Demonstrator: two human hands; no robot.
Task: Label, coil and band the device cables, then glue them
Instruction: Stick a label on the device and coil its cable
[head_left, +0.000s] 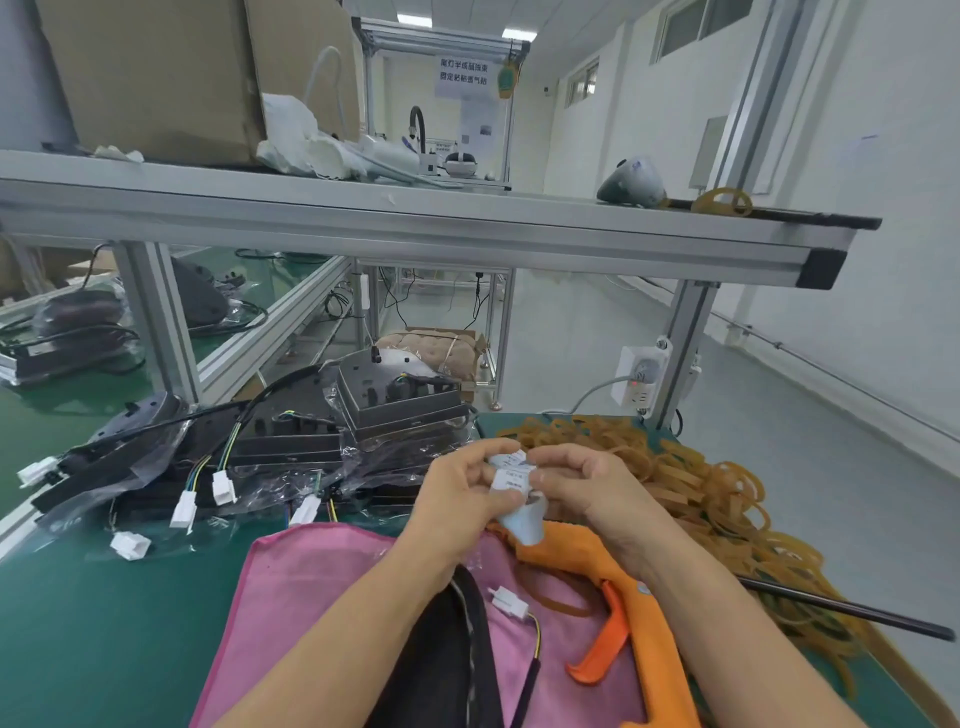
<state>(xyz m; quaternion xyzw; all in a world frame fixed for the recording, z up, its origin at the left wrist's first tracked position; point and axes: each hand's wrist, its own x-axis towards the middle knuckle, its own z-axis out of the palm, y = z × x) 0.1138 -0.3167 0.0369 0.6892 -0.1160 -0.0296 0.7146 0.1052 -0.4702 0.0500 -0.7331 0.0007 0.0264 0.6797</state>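
Both hands meet above the pink cloth (311, 587). My left hand (462, 493) and my right hand (576, 488) pinch a small strip of white printed labels (511, 475) between their fingertips. Below them lies an orange glue gun (634, 623) with a pale nozzle (527, 522). A black device (441, 660) rests on the cloth under my left forearm, and its cable ends in a white connector (509, 605) with yellow and green wires. A heap of tan rubber bands (717, 499) lies to the right.
Several black devices in clear bags (291, 441) with white connectors (223, 488) are piled on the green bench at the left. An aluminium shelf frame (415, 228) crosses overhead. A black rod (852, 610) lies over the bands. A power socket (639, 379) hangs on the right post.
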